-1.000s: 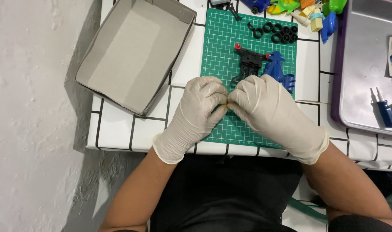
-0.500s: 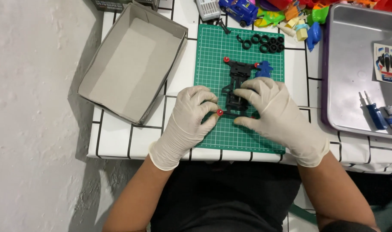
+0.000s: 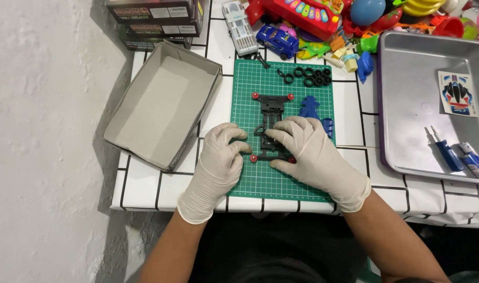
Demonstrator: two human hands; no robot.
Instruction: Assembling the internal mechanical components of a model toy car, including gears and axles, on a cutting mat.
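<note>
A black toy car chassis (image 3: 271, 112) with small red rollers at its corners lies flat on a green cutting mat (image 3: 250, 181). My left hand (image 3: 218, 160), in a white glove, has its fingertips at the near left red roller. My right hand (image 3: 307, 154), also gloved, rests its fingers on the chassis's near right part. A blue toy car body piece (image 3: 309, 107) lies just right of the chassis, partly under my right hand. Several black rubber tyres (image 3: 308, 77) sit at the mat's far edge.
An open grey cardboard box (image 3: 160, 112) stands left of the mat. A metal tray (image 3: 407, 115) on the right holds a sticker sheet (image 3: 458, 93) and a blue screwdriver (image 3: 445, 149). Colourful toys and a blue toy car (image 3: 278, 39) crowd the far edge. Dark boxes (image 3: 155, 13) stand far left.
My hands were raised together over the mat, then lowered the chassis flat onto it. The camera view has shifted back, showing more of the far table.
</note>
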